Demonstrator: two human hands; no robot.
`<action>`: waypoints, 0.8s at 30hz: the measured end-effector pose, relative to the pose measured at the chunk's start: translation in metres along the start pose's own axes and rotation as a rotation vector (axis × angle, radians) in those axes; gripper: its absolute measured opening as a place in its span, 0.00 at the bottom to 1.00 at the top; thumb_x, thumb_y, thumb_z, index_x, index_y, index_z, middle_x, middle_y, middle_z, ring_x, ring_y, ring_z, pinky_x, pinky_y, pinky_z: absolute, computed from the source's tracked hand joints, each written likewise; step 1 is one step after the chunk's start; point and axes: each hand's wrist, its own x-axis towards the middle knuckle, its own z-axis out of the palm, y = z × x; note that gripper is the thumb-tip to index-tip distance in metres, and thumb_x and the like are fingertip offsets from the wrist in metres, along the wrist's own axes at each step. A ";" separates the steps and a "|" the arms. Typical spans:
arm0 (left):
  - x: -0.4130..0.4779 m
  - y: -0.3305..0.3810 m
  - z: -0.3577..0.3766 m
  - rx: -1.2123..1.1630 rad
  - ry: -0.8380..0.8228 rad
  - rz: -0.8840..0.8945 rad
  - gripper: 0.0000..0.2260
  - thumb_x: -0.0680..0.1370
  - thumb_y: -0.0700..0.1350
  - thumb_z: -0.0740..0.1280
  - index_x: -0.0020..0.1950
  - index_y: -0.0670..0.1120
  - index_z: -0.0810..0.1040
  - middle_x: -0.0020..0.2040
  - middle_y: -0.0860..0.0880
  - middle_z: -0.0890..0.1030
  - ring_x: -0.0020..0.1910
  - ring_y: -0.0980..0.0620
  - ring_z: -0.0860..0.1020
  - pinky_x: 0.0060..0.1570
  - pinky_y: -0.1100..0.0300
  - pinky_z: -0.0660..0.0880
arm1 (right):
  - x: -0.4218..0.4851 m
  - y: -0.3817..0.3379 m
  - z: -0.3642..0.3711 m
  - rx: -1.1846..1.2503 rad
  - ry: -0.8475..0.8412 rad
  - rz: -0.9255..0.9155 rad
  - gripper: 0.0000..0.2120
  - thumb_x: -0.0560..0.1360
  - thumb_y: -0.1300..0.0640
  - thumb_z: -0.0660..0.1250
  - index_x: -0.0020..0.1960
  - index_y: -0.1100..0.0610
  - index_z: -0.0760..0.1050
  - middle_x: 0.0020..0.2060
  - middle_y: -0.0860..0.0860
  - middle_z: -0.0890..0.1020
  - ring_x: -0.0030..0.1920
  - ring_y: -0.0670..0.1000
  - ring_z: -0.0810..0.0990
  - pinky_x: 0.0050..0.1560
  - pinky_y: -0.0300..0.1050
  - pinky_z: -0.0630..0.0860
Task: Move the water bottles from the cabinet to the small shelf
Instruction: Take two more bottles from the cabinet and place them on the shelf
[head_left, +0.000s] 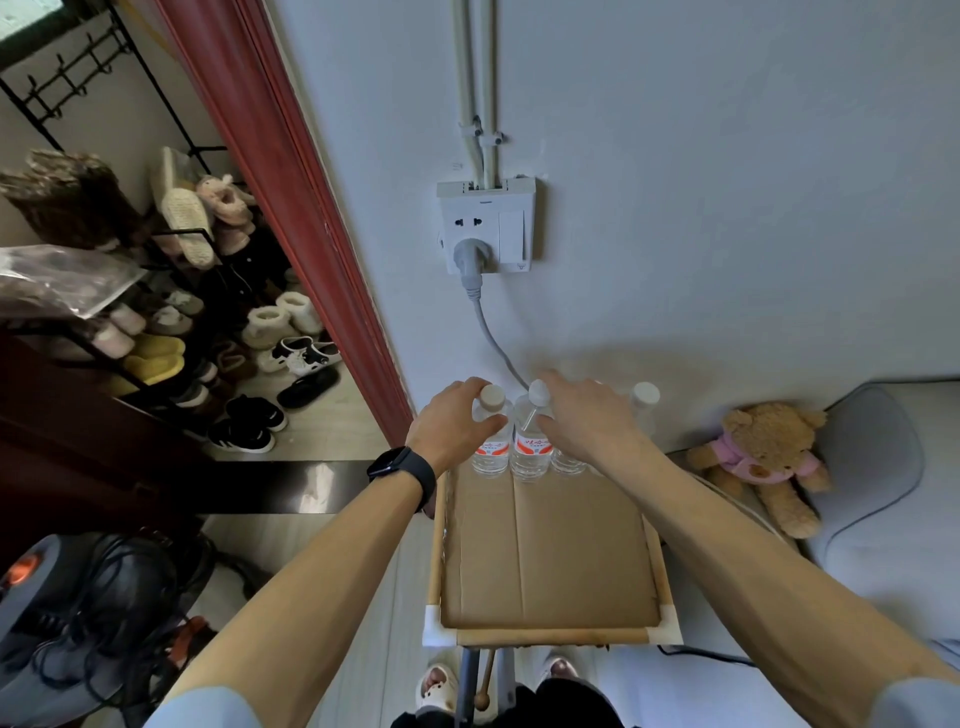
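Surface: small shelf (550, 635), top tier w/ wooden rails and white corner pieces, lined w/ flat cardboard (550, 545).
Room: pale wall (727, 208) straight ahead, w/ a socket (485, 223), a grey plug (469, 257) in it and its cable (493, 343) running down behind the bottles.
Left side: red curtain (291, 182), then a shoe rack (171, 239) packed w/ slippers and boots.
Right side: teddy bear (763, 457) leaning on a grey cushion (883, 519).
Task items: water bottles (530, 457) stand upright in a row at the shelf's far end, by the wall.
Count: 4 sure: left bottle (491, 452), second bottle (537, 400), third bottle (566, 460) (mostly hidden by the R hand), far-right bottle (644, 397). A blurred pale shape behind may be a 5th; can't tell.
Other counts: 1 bear, 1 socket, 2 hands.
L hand (452, 421): watch (402, 470) on the wrist; fingers curled narrow round the left bottle's shoulder, thumb across its front, gripping it.
R hand (587, 415): fingers loosely bent over the third bottle, thumb against the second bottle; grip or just touch, can't tell.
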 end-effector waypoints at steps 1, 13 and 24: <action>-0.001 0.000 0.000 -0.008 -0.006 -0.003 0.21 0.75 0.56 0.70 0.66 0.53 0.71 0.60 0.51 0.77 0.57 0.49 0.77 0.54 0.50 0.76 | -0.001 0.000 0.000 -0.001 0.008 0.001 0.17 0.77 0.51 0.63 0.63 0.54 0.67 0.51 0.57 0.79 0.51 0.62 0.77 0.39 0.50 0.68; -0.039 -0.020 -0.003 -0.145 -0.042 -0.114 0.34 0.75 0.55 0.69 0.77 0.51 0.59 0.70 0.46 0.72 0.59 0.48 0.78 0.60 0.51 0.75 | -0.059 -0.011 0.015 0.232 0.046 0.052 0.32 0.75 0.49 0.61 0.75 0.44 0.51 0.48 0.55 0.82 0.46 0.62 0.81 0.44 0.58 0.79; -0.135 -0.046 0.046 0.134 -0.267 -0.125 0.22 0.79 0.53 0.64 0.72 0.50 0.69 0.70 0.47 0.70 0.66 0.48 0.72 0.64 0.50 0.71 | -0.166 -0.005 0.080 0.351 -0.064 0.040 0.19 0.80 0.49 0.60 0.69 0.49 0.70 0.65 0.47 0.74 0.63 0.49 0.74 0.58 0.42 0.70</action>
